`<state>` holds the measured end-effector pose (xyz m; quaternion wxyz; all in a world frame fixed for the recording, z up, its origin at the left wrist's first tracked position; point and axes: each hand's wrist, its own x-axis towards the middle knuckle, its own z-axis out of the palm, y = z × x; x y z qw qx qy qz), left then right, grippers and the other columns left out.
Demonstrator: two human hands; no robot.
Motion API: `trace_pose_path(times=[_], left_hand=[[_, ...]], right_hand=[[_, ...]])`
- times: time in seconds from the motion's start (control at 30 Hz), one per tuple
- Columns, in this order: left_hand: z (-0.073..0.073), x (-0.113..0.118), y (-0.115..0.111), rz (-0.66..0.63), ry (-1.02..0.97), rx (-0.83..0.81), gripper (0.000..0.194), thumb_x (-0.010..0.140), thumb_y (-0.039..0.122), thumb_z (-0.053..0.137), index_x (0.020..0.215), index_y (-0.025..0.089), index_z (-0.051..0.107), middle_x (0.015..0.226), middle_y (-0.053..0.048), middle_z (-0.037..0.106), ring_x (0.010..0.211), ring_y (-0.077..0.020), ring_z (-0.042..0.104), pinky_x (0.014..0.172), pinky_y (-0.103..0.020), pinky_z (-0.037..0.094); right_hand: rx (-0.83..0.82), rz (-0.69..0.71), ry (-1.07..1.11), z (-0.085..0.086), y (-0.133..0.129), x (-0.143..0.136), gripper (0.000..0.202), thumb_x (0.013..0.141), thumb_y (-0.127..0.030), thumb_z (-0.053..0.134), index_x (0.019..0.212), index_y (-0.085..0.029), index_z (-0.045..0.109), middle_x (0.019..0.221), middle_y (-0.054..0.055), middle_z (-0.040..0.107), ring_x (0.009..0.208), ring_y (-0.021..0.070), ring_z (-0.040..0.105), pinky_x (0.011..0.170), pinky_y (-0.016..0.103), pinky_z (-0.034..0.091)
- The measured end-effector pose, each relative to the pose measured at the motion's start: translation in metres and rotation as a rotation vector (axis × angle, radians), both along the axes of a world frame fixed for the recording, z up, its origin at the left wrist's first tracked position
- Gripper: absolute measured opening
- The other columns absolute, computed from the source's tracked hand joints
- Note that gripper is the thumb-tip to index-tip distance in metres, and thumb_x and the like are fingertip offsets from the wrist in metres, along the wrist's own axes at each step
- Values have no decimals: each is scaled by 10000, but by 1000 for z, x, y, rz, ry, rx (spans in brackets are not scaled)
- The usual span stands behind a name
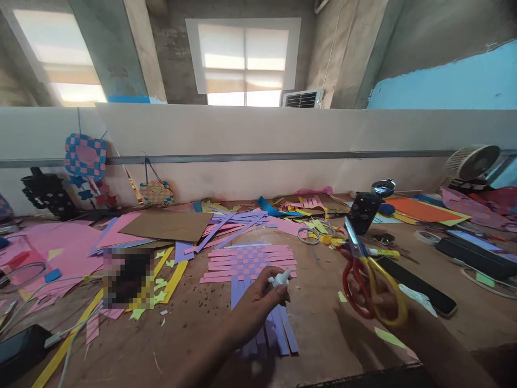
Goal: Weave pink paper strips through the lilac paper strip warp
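My left hand [270, 291] is closed around a small white plastic piece with a pointed tip [281, 278], which looks like a glue nozzle; my fingers hide the rest. Just beneath that hand lies a woven paper mat [250, 260] of pink and purple strips, checkered in the middle. Loose purple strip ends [278, 331] stretch from it toward me. On the right, my right hand [382, 302] grips scissors [374, 285] with one red and one yellow handle loop. Their blades point up and look closed together.
Brown cardboard [167, 225] lies on pink and purple sheets at the left. Purple strips [232, 223] are piled behind the mat. A black tumbler [363, 211], a yellow marker [383, 253] and a black phone [420, 285] are at the right. A black adapter [24, 347] sits front left.
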<state>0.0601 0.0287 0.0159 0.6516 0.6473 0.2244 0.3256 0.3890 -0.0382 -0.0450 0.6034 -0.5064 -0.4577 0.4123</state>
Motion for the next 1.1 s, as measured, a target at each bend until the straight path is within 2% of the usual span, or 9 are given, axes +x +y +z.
trace_pose_path(times=[0.1, 0.33, 0.5, 0.57, 0.67, 0.73, 0.83, 0.97, 1.1], left_hand=[[0, 12, -7, -48, -18, -11, 503, 957, 641, 652, 1201, 209, 565, 874, 5, 592, 827, -171, 516, 798, -301, 390], [5, 41, -35, -110, 44, 23, 434, 1003, 601, 600, 1182, 207, 576, 806, 28, 560, 746, -149, 482, 733, -282, 384], [9, 64, -59, -160, 93, 40, 378, 1010, 566, 587, 1145, 213, 590, 821, 26, 543, 756, -154, 497, 708, -276, 405], [8, 70, -67, -171, 117, 58, 387, 1003, 568, 590, 1150, 210, 600, 824, 21, 546, 762, -161, 504, 695, -278, 408], [4, 76, -73, -188, 182, 92, 383, 1019, 548, 567, 1195, 211, 616, 817, 23, 562, 740, -157, 491, 686, -279, 391], [0, 77, -75, -202, 202, 111, 358, 1034, 525, 551, 1210, 222, 623, 832, 24, 571, 752, -156, 496, 702, -277, 389], [-3, 79, -75, -207, 214, 133, 338, 1032, 512, 557, 1196, 227, 633, 852, 23, 573, 785, -162, 514, 741, -279, 401], [-2, 83, -79, -219, 212, 157, 335, 1023, 512, 555, 1150, 219, 654, 961, -5, 625, 899, -194, 567, 834, -297, 428], [1, 90, -88, -262, 222, 154, 302, 1025, 471, 543, 1151, 221, 657, 1072, -24, 673, 1019, -224, 607, 926, -315, 437]], right_hand=[[15, 138, 62, -1, -17, -21, 819, 696, -555, 853, 1435, -317, 592, 716, -8, 601, 539, 174, 545, 491, 292, 478], [-27, 188, -171, 13, -71, -40, 677, 711, -681, 828, 1245, -284, 705, 792, 15, 580, 671, 199, 562, 616, 322, 501], [-95, 275, -277, 29, -110, -47, 788, 733, -835, 730, 1303, -296, 665, 764, -32, 508, 689, 190, 519, 729, 336, 511], [-98, 278, -299, 37, -120, -47, 837, 732, -873, 703, 1333, -293, 652, 804, -18, 536, 766, 218, 556, 796, 351, 521], [-102, 234, -369, 42, -131, -43, 840, 757, -868, 685, 1365, -290, 645, 1034, 49, 643, 990, 295, 613, 909, 390, 517], [-110, 229, -398, 40, -136, -39, 843, 764, -853, 690, 1388, -287, 643, 1178, 79, 665, 1078, 333, 616, 949, 419, 512], [-141, 238, -397, 33, -141, -34, 831, 783, -807, 713, 1433, -297, 627, 1205, 89, 696, 1102, 355, 629, 985, 458, 511], [-161, 169, -380, 25, -147, -35, 784, 812, -746, 727, 1425, -265, 641, 1279, 109, 680, 1212, 385, 595, 1047, 485, 482], [-131, 172, -385, 18, -160, -36, 669, 876, -704, 667, 1351, -234, 677, 1083, 71, 704, 1034, 321, 643, 932, 419, 529]])
